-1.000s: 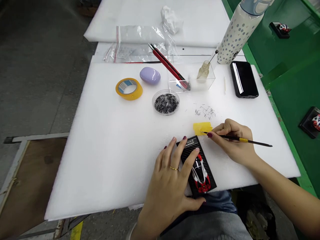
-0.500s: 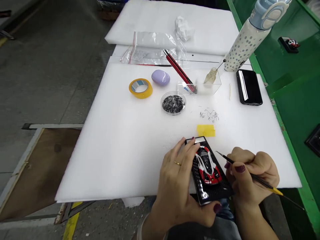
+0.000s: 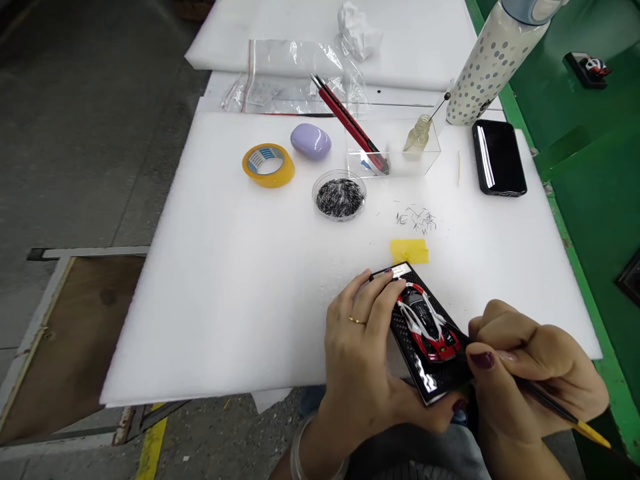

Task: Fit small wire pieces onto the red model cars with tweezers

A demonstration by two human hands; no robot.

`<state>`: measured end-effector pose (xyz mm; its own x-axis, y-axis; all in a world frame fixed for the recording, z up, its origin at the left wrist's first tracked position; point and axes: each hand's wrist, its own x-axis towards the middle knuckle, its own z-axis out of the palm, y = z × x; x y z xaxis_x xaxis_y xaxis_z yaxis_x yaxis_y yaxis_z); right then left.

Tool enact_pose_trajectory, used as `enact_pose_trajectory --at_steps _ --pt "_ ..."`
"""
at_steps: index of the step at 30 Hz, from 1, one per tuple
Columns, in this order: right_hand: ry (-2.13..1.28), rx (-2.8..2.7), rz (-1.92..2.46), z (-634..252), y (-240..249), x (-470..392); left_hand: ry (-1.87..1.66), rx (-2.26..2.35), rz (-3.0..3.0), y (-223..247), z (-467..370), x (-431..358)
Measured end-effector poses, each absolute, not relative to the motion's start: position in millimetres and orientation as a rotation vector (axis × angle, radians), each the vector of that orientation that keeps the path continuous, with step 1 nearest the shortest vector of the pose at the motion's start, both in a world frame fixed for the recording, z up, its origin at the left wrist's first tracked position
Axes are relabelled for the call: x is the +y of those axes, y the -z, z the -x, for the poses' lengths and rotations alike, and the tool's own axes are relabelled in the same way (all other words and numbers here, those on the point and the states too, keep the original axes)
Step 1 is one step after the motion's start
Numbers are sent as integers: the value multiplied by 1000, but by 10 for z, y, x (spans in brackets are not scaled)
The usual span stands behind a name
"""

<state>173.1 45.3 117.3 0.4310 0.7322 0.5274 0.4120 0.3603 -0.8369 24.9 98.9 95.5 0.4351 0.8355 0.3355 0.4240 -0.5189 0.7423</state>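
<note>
A red, white and black model car (image 3: 429,323) sits on a black display base (image 3: 430,380). My left hand (image 3: 367,340) wraps round the base's left side, fingers at its far end and thumb at its near edge, holding it tilted. In my right hand (image 3: 530,367) is a thin paintbrush (image 3: 547,402) with a black and yellow handle, pinched between thumb and fingers. Its fine tip reaches the car's right side; whether it touches is too small to tell. Just beyond the base lies a piece of yellow tape (image 3: 409,251), with short black strands (image 3: 416,218) scattered behind it.
On the white foam sheet (image 3: 225,300) stand a round dish of black strands (image 3: 340,198), a tape roll (image 3: 269,165), a purple egg-shaped object (image 3: 311,141), a clear tray (image 3: 400,163) with red tweezers (image 3: 350,123) and a small bottle (image 3: 418,135), a black device (image 3: 499,159) and a dotted flask (image 3: 493,67).
The brush tip has moved from beside the base to the car's right side. The base is turned and shifted slightly right, with my left hand still on it. The camera view has shifted.
</note>
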Motion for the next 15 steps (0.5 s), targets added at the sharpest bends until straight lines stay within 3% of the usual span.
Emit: enact_pose_trajectory --at_steps 15 --pt "-310 -1261 1347 -1763 -1204 407 -932 1087 -2110 -982 -265 993"
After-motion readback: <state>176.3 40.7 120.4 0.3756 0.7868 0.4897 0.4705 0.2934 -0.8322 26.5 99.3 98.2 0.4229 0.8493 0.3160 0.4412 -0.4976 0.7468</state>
